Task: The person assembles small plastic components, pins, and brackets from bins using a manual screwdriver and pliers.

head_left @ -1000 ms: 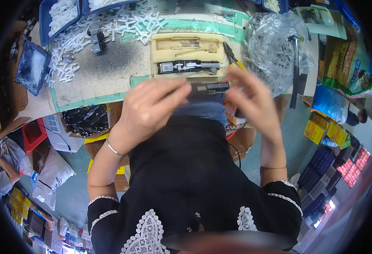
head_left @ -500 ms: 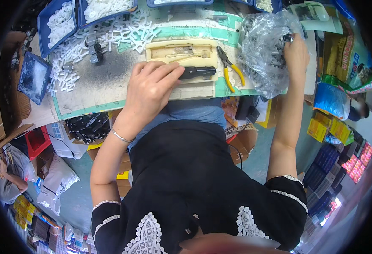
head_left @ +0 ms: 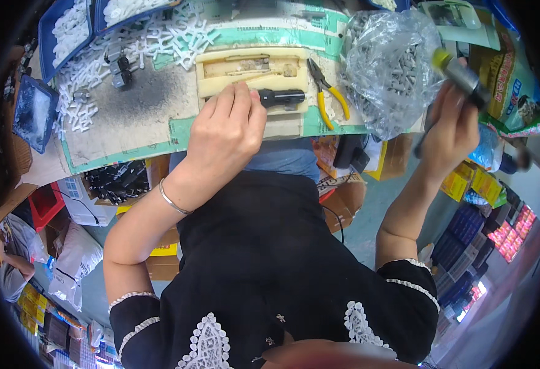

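My left hand (head_left: 228, 123) closes its fingers on a black cylindrical part (head_left: 286, 97) lying in the front slot of a cream-coloured fixture block (head_left: 211, 86). The part's right end sticks out past my fingers; the rest is hidden under them. At the right, clear of the table edge, my right hand (head_left: 449, 135) grips a hammer (head_left: 463, 77) with a metal head and a yellow end. Its dark handle runs down through my fingers. Pliers (head_left: 337, 107) with yellow handles lie open beside the block.
A clear plastic bag (head_left: 393, 74) of grey parts stands right of the pliers. White branched plastic pieces (head_left: 141, 43) spread over the table's left side, near blue trays (head_left: 48, 74) of white parts. A small dark metal piece (head_left: 121, 72) sits among them. Boxes stand below the table.
My right hand has come away from behind the plastic bag, moving right and nearer, with the hammer now raised in view. My left hand stays on the black part.
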